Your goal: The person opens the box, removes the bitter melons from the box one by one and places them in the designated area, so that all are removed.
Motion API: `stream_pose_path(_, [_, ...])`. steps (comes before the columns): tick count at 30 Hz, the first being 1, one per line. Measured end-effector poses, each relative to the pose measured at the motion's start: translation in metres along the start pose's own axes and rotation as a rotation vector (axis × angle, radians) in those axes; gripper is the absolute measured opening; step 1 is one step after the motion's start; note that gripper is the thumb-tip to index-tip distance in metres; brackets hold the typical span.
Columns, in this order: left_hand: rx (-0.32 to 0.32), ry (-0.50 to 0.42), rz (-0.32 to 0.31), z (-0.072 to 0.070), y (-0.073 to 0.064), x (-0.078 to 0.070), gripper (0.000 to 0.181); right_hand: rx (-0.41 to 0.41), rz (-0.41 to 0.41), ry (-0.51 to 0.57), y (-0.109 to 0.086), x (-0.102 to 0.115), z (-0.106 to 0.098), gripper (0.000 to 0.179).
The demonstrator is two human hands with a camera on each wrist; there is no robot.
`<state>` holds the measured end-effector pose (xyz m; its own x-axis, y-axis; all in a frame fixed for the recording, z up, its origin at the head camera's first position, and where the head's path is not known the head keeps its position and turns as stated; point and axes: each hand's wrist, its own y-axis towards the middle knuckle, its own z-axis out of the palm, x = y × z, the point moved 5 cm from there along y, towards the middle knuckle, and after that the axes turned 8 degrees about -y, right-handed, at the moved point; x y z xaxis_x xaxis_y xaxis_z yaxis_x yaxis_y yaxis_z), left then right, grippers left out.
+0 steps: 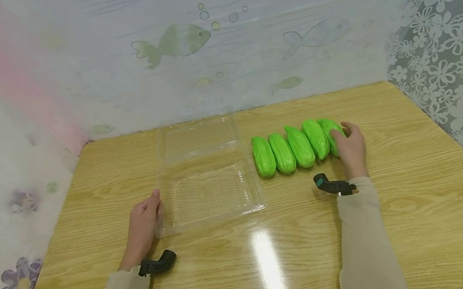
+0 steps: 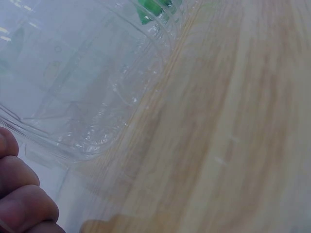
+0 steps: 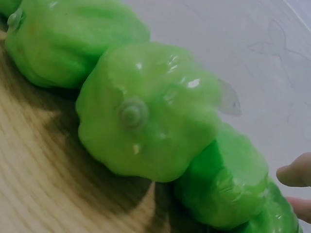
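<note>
A clear plastic clamshell box (image 1: 209,196) lies with its lid (image 1: 197,137) folded back, away from the person. My left hand (image 1: 143,224) holds the box's left rim, with curled fingers (image 2: 24,199) beside the clear wall in the left wrist view. To the right, several glossy green ribbed gourds (image 1: 300,147) lie side by side in a row. My right hand (image 1: 350,148) is at the rightmost gourd (image 1: 329,126), thumb on top and fingers along its far right side. In the right wrist view, fingertips (image 3: 296,170) show beside the row's end.
The wooden table (image 1: 307,251) meets a patterned curtain (image 1: 205,79) at its back edge. Flowered sheets hang on the left and right. A black camera mount (image 1: 159,263) sits on the left wrist, another (image 1: 329,184) on the right.
</note>
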<state>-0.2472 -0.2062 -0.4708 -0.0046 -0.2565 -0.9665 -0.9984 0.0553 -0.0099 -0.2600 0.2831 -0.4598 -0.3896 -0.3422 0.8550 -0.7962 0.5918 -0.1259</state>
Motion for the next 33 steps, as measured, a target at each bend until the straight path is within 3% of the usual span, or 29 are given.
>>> stream_pose_path(12, [0.006, 0.009, 0.023, 0.000, 0.002, 0.002, 0.058, -0.158, -0.038, 0.040, 0.002, 0.009, -0.015, 0.042])
stream_pose_path(19, [-0.010, 0.028, -0.014, -0.005, 0.011, 0.021, 0.061, -0.232, -0.171, 0.129, -0.007, 0.032, -0.027, 0.033])
stream_pose_path(25, [-0.042, 0.007, -0.023, -0.011, 0.017, 0.028, 0.062, -0.122, -0.319, 0.108, -0.016, 0.055, -0.031, 0.033])
stream_pose_path(28, [-0.042, -0.008, -0.021, -0.012, 0.017, 0.027, 0.062, -0.042, -0.378, -0.014, -0.023, 0.065, -0.033, 0.037])
stream_pose_path(33, [-0.041, -0.035, -0.039, -0.011, 0.008, 0.012, 0.061, 0.128, -0.479, -0.259, -0.037, 0.074, -0.032, 0.048])
